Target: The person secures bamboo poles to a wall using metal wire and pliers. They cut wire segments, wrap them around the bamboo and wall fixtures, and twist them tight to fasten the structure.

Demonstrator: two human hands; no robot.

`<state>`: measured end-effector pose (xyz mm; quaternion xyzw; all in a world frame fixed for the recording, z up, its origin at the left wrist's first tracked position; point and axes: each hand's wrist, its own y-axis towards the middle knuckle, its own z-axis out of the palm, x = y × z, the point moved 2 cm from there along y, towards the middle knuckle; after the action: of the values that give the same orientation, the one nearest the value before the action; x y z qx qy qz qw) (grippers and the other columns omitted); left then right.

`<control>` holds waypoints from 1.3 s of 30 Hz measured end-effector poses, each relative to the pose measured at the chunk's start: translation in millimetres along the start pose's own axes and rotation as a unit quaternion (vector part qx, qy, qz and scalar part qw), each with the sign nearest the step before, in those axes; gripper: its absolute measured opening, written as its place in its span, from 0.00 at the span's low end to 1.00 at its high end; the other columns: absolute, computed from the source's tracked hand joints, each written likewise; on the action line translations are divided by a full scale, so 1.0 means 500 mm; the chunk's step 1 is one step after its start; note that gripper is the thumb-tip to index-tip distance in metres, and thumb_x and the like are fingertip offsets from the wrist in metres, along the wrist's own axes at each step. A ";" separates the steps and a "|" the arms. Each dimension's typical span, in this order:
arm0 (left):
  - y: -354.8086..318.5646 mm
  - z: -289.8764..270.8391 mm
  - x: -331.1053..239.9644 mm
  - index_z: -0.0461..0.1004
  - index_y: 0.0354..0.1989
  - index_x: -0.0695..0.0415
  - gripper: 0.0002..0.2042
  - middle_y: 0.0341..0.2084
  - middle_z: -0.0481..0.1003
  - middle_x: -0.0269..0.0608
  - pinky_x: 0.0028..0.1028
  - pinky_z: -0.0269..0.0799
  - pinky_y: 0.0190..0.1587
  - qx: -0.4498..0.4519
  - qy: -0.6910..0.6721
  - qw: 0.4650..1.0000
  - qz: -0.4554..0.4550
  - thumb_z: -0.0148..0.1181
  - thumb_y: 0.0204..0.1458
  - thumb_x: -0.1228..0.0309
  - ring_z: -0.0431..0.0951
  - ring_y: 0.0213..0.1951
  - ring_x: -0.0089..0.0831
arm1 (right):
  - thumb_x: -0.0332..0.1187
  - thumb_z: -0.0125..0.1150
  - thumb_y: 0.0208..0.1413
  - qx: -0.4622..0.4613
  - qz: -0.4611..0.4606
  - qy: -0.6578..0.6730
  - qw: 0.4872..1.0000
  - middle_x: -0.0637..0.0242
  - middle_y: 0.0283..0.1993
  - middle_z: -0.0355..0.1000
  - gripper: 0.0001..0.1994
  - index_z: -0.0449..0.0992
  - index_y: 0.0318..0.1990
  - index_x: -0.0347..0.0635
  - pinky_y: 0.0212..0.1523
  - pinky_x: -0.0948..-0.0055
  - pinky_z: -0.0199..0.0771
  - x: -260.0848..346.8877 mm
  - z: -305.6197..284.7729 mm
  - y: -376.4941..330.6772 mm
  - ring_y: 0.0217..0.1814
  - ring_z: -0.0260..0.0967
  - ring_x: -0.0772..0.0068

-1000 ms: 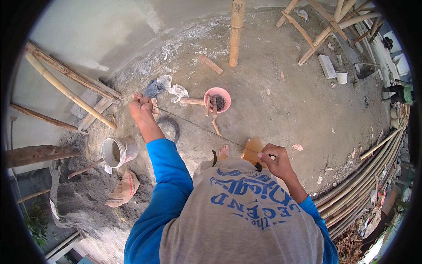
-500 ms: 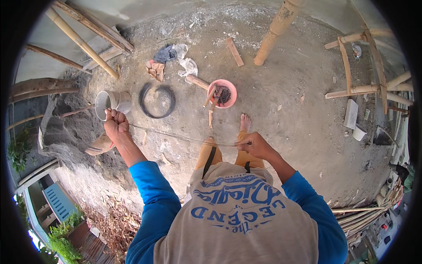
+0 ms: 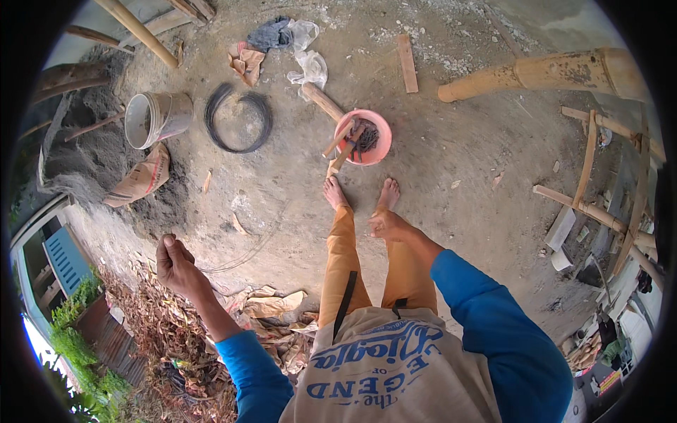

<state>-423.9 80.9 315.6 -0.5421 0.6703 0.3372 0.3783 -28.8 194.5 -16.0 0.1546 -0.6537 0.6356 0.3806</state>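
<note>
My left hand, out to the left above dry leaves, is closed on thin tie wire. The strands leave my fist and bend in a loose curve toward the bare ground. In front of my right thigh, my right hand has its fingers curled together. Whatever it may hold is hidden or too small to make out, and the wire's visible end lies well apart from it. Beyond my feet stands a pink bucket with a wooden-handled hammer and dark metal pieces inside.
A dark wire coil lies beside a white pail and a torn paper sack. Plastic bags and a short plank are farther off. A bamboo post rises at right, near wooden frames.
The wire stretched between both hands now hangs in a curve from my left hand alone. My left hand has come down nearer my body. The whole view has shifted.
</note>
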 end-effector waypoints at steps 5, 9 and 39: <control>-0.176 0.105 0.220 0.80 0.35 0.65 0.04 0.20 0.73 0.37 0.26 0.60 0.25 0.284 0.226 0.932 0.014 0.63 0.58 0.77 0.66 0.22 0.23 | 0.31 0.64 0.47 -0.241 0.081 -0.217 0.942 0.43 0.40 0.78 0.13 0.83 0.41 0.39 0.54 0.58 0.75 -0.211 -0.102 0.305 0.51 0.77 0.48; -0.438 0.114 0.441 0.80 0.34 0.58 0.02 0.22 0.77 0.46 0.41 0.72 0.28 0.388 0.323 0.863 0.002 0.62 0.55 0.75 0.78 0.25 0.47 | 0.29 0.62 0.50 -0.267 0.102 -0.199 0.937 0.52 0.39 0.80 0.07 0.84 0.34 0.41 0.50 0.59 0.78 -0.192 -0.148 0.474 0.46 0.79 0.48; -0.533 0.100 0.544 0.80 0.37 0.58 0.05 0.27 0.79 0.53 0.45 0.75 0.33 0.382 0.318 0.867 -0.044 0.58 0.57 0.73 0.81 0.30 0.53 | 0.33 0.54 0.56 -0.097 0.213 -0.315 0.920 0.42 0.43 0.79 0.18 0.78 0.48 0.29 0.49 0.53 0.78 -0.078 -0.245 0.494 0.48 0.79 0.43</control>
<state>-189.6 -53.5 42.7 -0.4622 0.8060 -0.1525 0.3369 -135.3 335.5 -231.3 0.1659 -0.8158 0.5536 0.0236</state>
